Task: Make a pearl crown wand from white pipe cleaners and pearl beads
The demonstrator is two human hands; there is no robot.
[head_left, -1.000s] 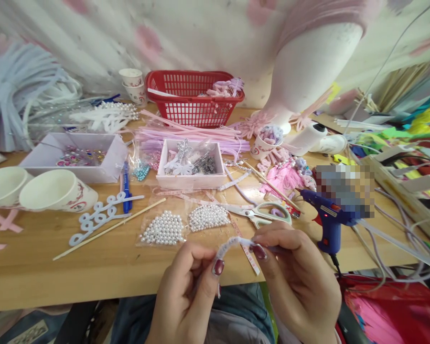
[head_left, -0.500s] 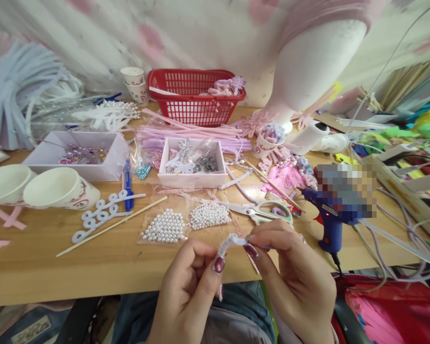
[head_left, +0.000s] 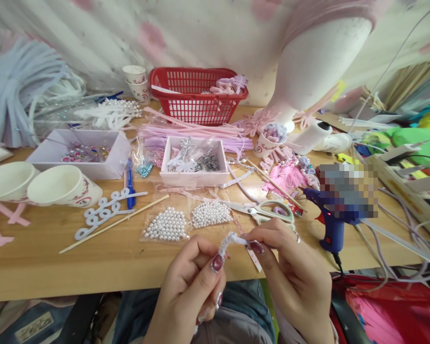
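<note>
A short, pale lavender pipe cleaner (head_left: 231,240) arches between my two hands over the front edge of the table. My left hand (head_left: 195,282) pinches its left end between thumb and forefinger. At the other end, the thumb and forefinger of my right hand (head_left: 288,272) close on it; part of it is hidden by the fingers. Just beyond my hands lie two heaps of white pearl beads (head_left: 166,224) on clear plastic. Scissors with pale green handles (head_left: 275,211) rest behind my right hand, beside a pink tape measure (head_left: 253,260).
A blue hot glue gun (head_left: 331,231) stands at right, its cord trailing off the edge. Left are paper cups (head_left: 62,186), looped pipe cleaners (head_left: 102,215) and a wooden stick (head_left: 114,224). Farther back are a white box (head_left: 193,178), a red basket (head_left: 197,111) and a white mannequin form (head_left: 315,62).
The view has shifted slightly. The fingers of my left hand have curled in a little below the pipe cleaner, while both hands keep their pinch on it.
</note>
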